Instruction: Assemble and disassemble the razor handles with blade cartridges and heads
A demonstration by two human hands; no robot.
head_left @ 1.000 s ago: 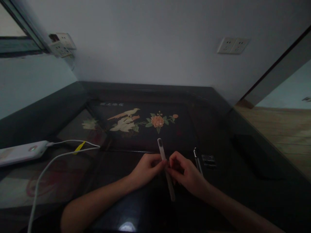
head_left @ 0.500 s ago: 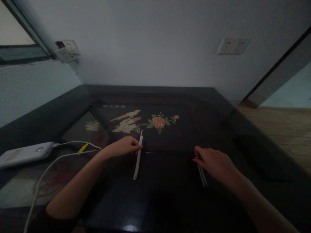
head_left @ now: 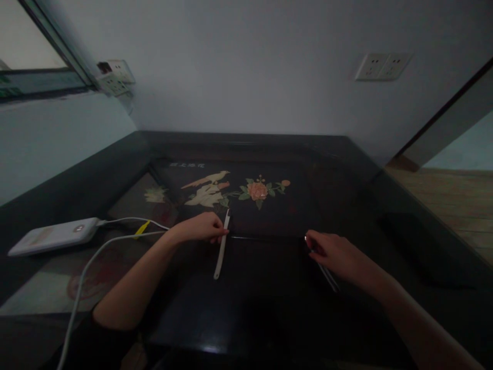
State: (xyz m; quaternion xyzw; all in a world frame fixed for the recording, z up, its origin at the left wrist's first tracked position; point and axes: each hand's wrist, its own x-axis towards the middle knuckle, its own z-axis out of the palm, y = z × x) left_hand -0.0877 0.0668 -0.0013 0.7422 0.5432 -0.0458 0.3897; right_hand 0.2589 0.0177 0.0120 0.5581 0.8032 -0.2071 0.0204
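Observation:
My left hand (head_left: 206, 227) pinches a slim white tool (head_left: 220, 261) like an eyebrow razor between thumb and fingertips. A small hole shows at its near end, and its far end has a narrow dark part. Off to the right, the fingers of my right hand (head_left: 321, 246) are closed on a slim silver tweezers-like tool (head_left: 328, 277). Its two thin legs point toward me and to the right, while a shiny tip peeks out at my fingertips. Both hands are low over the glossy dark table (head_left: 246, 303), well apart from each other.
A white power bank (head_left: 57, 237) lies at the left, its white cable (head_left: 79, 295) looping toward me beside my left forearm. The cable has a yellow tag (head_left: 141, 229). A bird-and-flower picture (head_left: 257, 191) decorates the tabletop. Wall sockets (head_left: 383, 67) are behind.
The view has shifted slightly. My right hand has turned a little, so the silver tool slants more to the right. The white tool is still in my left hand.

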